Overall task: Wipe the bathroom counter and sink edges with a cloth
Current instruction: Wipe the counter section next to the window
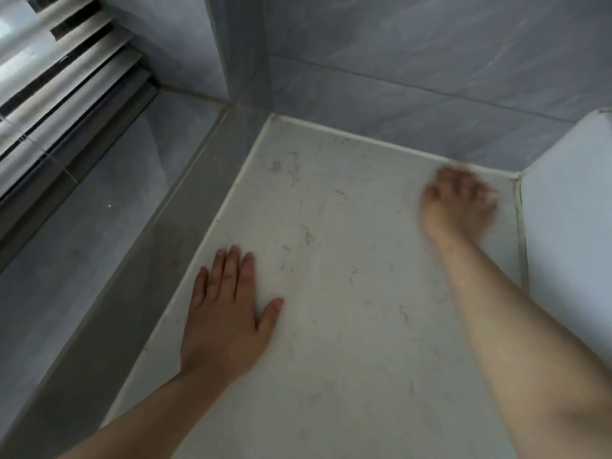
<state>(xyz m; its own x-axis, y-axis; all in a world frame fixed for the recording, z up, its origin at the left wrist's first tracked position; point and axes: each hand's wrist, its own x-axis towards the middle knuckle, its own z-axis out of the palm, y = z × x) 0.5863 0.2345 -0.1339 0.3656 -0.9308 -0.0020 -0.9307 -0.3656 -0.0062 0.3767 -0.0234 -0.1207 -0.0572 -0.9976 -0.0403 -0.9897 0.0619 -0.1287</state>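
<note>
The counter (331, 260) is pale marble with faint grey veins and sits in a tiled corner. My left hand (228, 309) lies flat on it near the left edge, fingers spread, holding nothing. My right hand (458, 202) is motion-blurred at the far right corner, with its fingers curled down onto the surface. A pale smear of cloth (458, 167) shows past the fingertips, against the back seam. Most of the cloth is hidden under the hand. The white sink (563, 220) rises just right of that hand, joined to the counter by a caulk line.
Grey tiled walls (397, 77) close the counter at the back. A grey ledge (139, 266) runs along the left edge. Beyond it is a louvred window (49, 77) at the upper left.
</note>
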